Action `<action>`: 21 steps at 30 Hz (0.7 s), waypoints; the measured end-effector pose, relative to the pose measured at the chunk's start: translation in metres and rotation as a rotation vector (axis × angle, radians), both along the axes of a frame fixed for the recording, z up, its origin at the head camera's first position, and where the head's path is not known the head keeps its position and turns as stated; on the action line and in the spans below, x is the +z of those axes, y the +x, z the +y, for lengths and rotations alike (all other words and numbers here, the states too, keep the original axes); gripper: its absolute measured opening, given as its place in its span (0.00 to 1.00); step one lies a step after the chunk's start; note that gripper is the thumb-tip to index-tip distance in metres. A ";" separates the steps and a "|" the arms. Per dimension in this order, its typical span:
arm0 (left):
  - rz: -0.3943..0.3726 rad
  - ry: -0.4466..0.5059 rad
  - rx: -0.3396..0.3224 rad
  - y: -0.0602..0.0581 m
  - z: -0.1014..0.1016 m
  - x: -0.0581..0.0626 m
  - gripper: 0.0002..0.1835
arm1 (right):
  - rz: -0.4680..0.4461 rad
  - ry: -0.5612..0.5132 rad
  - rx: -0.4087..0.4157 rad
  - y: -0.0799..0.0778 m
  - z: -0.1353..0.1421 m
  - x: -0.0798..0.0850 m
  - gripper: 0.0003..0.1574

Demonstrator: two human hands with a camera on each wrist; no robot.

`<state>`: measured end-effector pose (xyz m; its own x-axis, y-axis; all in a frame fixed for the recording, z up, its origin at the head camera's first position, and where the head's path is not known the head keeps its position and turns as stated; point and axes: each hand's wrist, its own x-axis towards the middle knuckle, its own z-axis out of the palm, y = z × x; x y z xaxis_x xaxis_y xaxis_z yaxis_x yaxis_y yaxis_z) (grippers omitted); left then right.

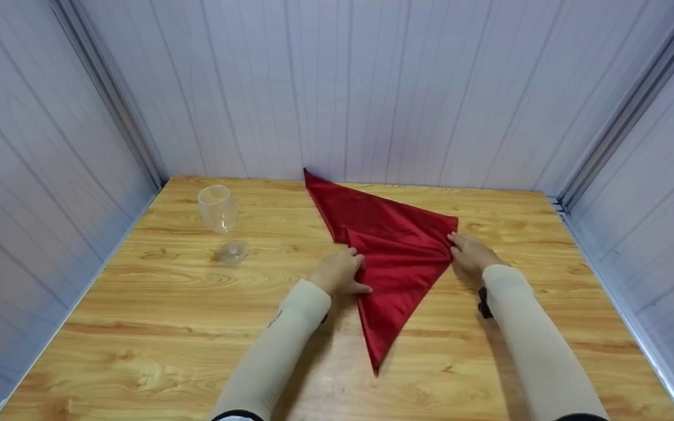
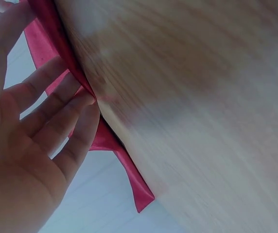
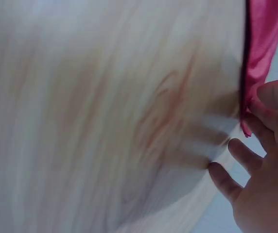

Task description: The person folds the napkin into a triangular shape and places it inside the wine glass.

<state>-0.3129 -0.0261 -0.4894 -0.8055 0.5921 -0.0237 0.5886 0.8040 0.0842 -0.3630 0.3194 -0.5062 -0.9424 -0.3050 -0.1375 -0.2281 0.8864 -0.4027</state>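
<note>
A shiny red cloth napkin (image 1: pixel 395 257) lies folded on the wooden table, one pointed corner toward the back wall and another toward the person. My left hand (image 1: pixel 339 273) rests at its left edge, thumb apart from the fingers. Seen from the left wrist, extended fingertips (image 2: pixel 91 99) touch the napkin's edge and the thumb lies on the fabric. At the right corner, my right hand (image 1: pixel 472 252) pinches the napkin between thumb and index finger. The other fingers (image 3: pixel 224 179) spread away from the fabric in the right wrist view.
A clear stemmed wine glass (image 1: pixel 218 210) stands upright on the left of the table (image 1: pixel 155 327). Pale panelled walls (image 1: pixel 337 88) enclose the table at the back and both sides.
</note>
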 end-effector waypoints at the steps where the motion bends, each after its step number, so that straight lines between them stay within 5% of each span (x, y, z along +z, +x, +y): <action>1: -0.001 -0.001 -0.002 0.000 0.000 0.000 0.30 | -0.005 0.020 0.000 0.000 0.000 0.000 0.32; 21: -0.030 0.002 0.039 -0.001 0.000 -0.001 0.30 | -0.017 0.226 -0.043 0.016 -0.002 0.009 0.35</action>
<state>-0.3139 -0.0257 -0.4909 -0.8270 0.5603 -0.0470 0.5539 0.8262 0.1033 -0.3474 0.3169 -0.4976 -0.9509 -0.2239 -0.2135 -0.1827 0.9633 -0.1965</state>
